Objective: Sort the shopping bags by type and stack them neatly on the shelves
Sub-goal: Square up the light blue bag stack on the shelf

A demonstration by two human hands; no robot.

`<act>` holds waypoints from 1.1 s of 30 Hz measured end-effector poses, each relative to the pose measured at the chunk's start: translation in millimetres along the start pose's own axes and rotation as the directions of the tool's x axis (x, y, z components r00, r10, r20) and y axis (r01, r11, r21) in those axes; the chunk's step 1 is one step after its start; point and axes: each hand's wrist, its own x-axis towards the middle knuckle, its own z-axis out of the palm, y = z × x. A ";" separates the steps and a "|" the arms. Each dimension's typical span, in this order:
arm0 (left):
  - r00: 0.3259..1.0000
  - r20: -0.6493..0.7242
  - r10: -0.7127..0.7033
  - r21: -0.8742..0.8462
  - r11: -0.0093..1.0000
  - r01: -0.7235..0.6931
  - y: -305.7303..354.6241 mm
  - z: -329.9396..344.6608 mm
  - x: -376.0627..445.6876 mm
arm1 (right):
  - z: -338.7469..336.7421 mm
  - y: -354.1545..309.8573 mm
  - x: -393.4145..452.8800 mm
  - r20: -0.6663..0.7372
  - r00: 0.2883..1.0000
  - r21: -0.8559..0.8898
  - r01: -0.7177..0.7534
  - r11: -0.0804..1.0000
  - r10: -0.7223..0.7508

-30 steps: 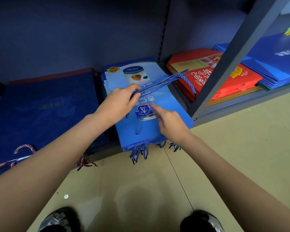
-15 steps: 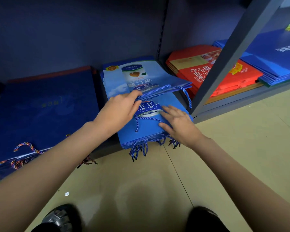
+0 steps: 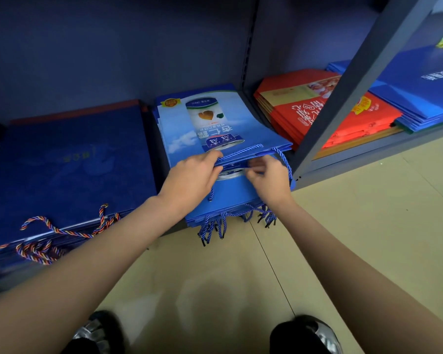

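A light blue shopping bag printed with a can lies flat on top of a stack of the same bags on the bottom shelf, shifted toward the back. Its blue rope handles lie along its near edge. My left hand pinches that near edge by the left end of the handle. My right hand has its fingers curled at the same edge, under the handle's right loop. More rope handles hang off the stack's front over the floor.
A dark navy bag stack with striped rope handles fills the shelf to the left. Right of a grey shelf upright lie red bags and more blue bags. My two shoes stand on the beige floor below.
The top bag has slid back and settled flatter on the stack. Both hands moved from the middle of the stack up to the bag's near edge and handles.
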 end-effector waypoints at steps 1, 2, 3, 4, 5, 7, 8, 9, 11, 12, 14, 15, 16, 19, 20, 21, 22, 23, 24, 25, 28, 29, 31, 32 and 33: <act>1.000 -0.004 0.010 0.024 1.000 -0.010 -0.3 3.6 -2.0 | -3.8 2.3 -3.5 0.073 0.997 -0.005 0.030 1.000 -0.029; 0.999 -0.015 0.045 0.056 0.997 -0.044 -1.7 8.0 -3.9 | -8.5 6.1 -8.8 0.131 0.988 -0.028 0.088 0.996 -0.083; 0.996 -0.009 0.089 0.088 0.992 -0.088 -3.3 12.1 -5.5 | -14.5 11.4 -15.3 0.163 0.974 -0.066 0.167 0.984 -0.154; 0.992 -0.006 0.123 0.127 0.984 -0.121 -5.5 16.0 -6.6 | -21.6 17.5 -22.4 0.163 0.958 -0.113 0.258 0.960 -0.238; 0.991 0.015 0.135 0.168 0.976 -0.136 -7.0 19.4 -7.0 | -30.1 23.9 -29.6 0.138 0.936 -0.165 0.344 0.925 -0.324; 0.991 0.095 0.098 0.199 0.973 -0.116 -9.0 25.0 -7.7 | -49.0 33.8 -40.1 0.063 0.891 -0.272 0.449 0.851 -0.450; 0.990 0.112 0.084 0.196 0.975 -0.105 -10.2 26.7 -7.4 | -57.5 38.2 -40.3 0.035 0.871 -0.327 0.473 0.818 -0.490; 0.990 0.112 0.081 0.191 0.976 -0.102 -10.8 27.3 -6.8 | -65.3 41.0 -37.6 0.030 0.855 -0.382 0.489 0.784 -0.518; 0.990 0.102 0.093 0.199 0.973 -0.112 -11.4 26.8 -5.9 | -72.8 42.7 -26.9 0.097 0.848 -0.458 0.502 0.734 -0.520; 0.989 0.098 0.108 0.213 0.969 -0.127 -11.8 26.5 -5.1 | -71.8 42.2 -20.7 0.154 0.853 -0.469 0.507 0.723 -0.498; 0.984 0.100 0.147 0.251 0.953 -0.167 -13.2 27.2 -5.2 | -63.4 36.4 -9.4 0.235 0.867 -0.486 0.496 0.720 -0.439; 0.983 0.094 0.158 0.258 0.950 -0.177 -13.7 26.9 -5.3 | -57.7 31.6 -4.1 0.254 0.881 -0.502 0.473 0.724 -0.400; 0.982 0.091 0.163 0.264 0.947 -0.181 -14.1 26.7 -5.2 | -52.8 27.1 1.4 0.262 0.897 -0.513 0.442 0.736 -0.356; 0.979 0.039 0.198 0.233 0.951 -0.202 -12.7 24.6 -2.8 | -50.9 20.0 16.2 0.272 0.929 -0.500 0.361 0.787 -0.252; 0.976 0.012 0.215 0.225 0.951 -0.212 -10.4 21.2 -0.8 | -54.6 18.9 19.0 0.262 0.929 -0.484 0.360 0.797 -0.261; 0.971 -0.025 0.237 0.228 0.947 -0.225 -8.4 17.3 2.0 | -59.1 17.6 20.7 0.233 0.926 -0.470 0.374 0.799 -0.296; 0.966 -0.065 0.252 0.236 0.944 -0.230 -6.2 12.6 5.7 | -63.9 15.6 22.3 0.191 0.920 -0.456 0.393 0.798 -0.343; 0.961 -0.097 0.258 0.238 0.944 -0.229 -3.6 6.2 9.2 | -69.0 12.0 23.7 0.146 0.910 -0.444 0.410 0.797 -0.387; 0.958 -0.123 0.258 0.229 0.947 -0.226 -1.5 -1.3 11.9 | -74.4 7.3 24.2 0.107 0.898 -0.433 0.428 0.793 -0.426; 0.956 -0.142 0.257 0.217 0.950 -0.223 -0.2 -8.1 13.0 | -80.4 1.9 23.1 0.080 0.883 -0.423 0.451 0.786 -0.463; 0.938 -0.171 0.303 0.256 0.933 -0.254 4.0 -16.9 -1.9 | -100.1 -5.1 7.7 0.099 0.842 -0.392 0.522 0.757 -0.530; 0.926 -0.180 0.333 0.291 0.917 -0.273 6.8 -13.7 -10.5 | -104.5 -1.4 -0.7 0.138 0.841 -0.396 0.530 0.749 -0.523; 0.909 -0.153 0.389 0.328 0.887 -0.325 10.6 1.9 -27.1 | -101.7 15.0 -18.0 0.227 0.874 -0.437 0.486 0.756 -0.430; 0.915 -0.115 0.386 0.321 0.887 -0.333 12.1 10.7 -34.1 | -95.3 24.2 -24.4 0.268 0.893 -0.457 0.447 0.769 -0.360; 0.927 -0.073 0.368 0.305 0.893 -0.331 11.6 20.9 -38.6 | -87.4 32.6 -28.5 0.295 0.907 -0.466 0.411 0.784 -0.300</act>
